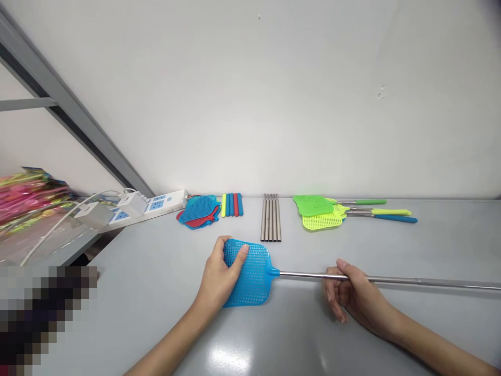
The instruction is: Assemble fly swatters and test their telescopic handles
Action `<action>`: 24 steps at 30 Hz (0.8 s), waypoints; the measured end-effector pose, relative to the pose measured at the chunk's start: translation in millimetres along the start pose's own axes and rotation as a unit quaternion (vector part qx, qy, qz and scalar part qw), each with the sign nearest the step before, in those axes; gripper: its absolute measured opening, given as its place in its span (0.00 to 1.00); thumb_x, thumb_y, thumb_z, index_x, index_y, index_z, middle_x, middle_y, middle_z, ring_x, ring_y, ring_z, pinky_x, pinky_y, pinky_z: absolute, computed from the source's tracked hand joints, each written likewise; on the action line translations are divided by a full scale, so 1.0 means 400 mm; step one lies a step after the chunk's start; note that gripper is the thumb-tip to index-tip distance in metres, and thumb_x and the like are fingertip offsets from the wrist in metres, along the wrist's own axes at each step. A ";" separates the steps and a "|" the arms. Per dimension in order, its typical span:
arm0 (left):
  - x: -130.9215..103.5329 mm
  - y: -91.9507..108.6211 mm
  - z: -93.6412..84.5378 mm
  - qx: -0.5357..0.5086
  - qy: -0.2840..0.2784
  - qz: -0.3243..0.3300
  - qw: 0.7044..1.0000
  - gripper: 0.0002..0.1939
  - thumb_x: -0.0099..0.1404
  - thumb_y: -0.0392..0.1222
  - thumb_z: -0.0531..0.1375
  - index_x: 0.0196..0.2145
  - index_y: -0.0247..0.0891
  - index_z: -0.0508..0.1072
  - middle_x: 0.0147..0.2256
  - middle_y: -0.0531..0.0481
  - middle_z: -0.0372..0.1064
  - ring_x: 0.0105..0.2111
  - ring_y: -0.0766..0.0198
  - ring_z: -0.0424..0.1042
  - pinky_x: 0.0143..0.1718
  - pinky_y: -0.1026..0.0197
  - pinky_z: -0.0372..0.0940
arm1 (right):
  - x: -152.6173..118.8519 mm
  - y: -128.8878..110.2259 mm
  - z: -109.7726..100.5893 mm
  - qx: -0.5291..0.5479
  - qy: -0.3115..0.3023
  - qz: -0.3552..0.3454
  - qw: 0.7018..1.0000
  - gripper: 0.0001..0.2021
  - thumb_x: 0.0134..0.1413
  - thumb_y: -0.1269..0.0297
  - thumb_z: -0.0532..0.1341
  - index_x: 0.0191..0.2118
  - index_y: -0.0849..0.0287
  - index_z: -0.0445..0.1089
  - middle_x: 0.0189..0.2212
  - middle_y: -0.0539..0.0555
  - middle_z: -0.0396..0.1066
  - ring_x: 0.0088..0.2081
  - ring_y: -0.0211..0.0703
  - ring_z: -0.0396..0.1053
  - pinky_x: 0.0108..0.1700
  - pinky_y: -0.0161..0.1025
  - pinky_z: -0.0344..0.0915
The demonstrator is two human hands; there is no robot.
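A blue fly swatter (250,274) with a perforated head lies across the front of the view. My left hand (221,266) grips the head at its left edge, thumb on top. From the head a long, extended metal rod (395,281) runs right and leaves the frame, so its far end is hidden. My right hand (354,290) is closed around this rod, thumb above and fingers curled below. Behind the swatter stand a row of several metal tubes (271,219) and several coloured handle grips (232,205).
Loose blue and red swatter heads (199,211) are piled at the back left, beside a white power strip (156,209) with chargers and cables. Swatters with green and yellow heads (321,214) lie at the back right. Packaged colourful items (31,201) sit far left. A wall closes the grey table's (156,282) back.
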State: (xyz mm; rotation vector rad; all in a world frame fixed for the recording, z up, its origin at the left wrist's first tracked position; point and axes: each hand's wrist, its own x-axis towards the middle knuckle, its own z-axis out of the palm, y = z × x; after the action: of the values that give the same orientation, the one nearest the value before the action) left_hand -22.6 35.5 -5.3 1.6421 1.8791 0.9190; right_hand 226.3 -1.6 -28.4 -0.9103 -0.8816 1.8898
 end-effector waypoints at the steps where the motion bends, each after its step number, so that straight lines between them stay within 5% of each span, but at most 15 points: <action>1: -0.002 0.000 0.001 -0.003 0.002 0.001 1.000 0.20 0.55 0.57 0.52 0.38 0.40 0.60 0.30 0.53 0.64 0.31 0.60 0.67 0.34 0.59 0.62 | 0.002 0.000 0.001 0.000 0.001 0.000 1.000 0.26 0.56 0.53 0.46 0.17 0.64 0.65 0.10 0.52 0.62 0.12 0.35 0.59 0.15 0.31 0.54; 24: -0.061 0.031 0.024 -0.077 0.072 -0.016 0.994 0.18 0.56 0.55 0.52 0.38 0.39 0.59 0.28 0.53 0.61 0.29 0.61 0.64 0.33 0.58 0.61 | 0.021 0.007 0.010 -0.047 -0.024 -0.005 0.999 0.25 0.56 0.50 0.42 0.16 0.60 0.57 0.09 0.49 0.58 0.11 0.33 0.54 0.14 0.30 0.49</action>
State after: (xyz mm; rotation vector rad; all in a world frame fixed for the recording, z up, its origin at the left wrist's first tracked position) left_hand -3.3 13.7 -4.2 1.4859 1.8701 1.1666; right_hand 218.8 3.9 -31.0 -0.9176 -1.0103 1.8822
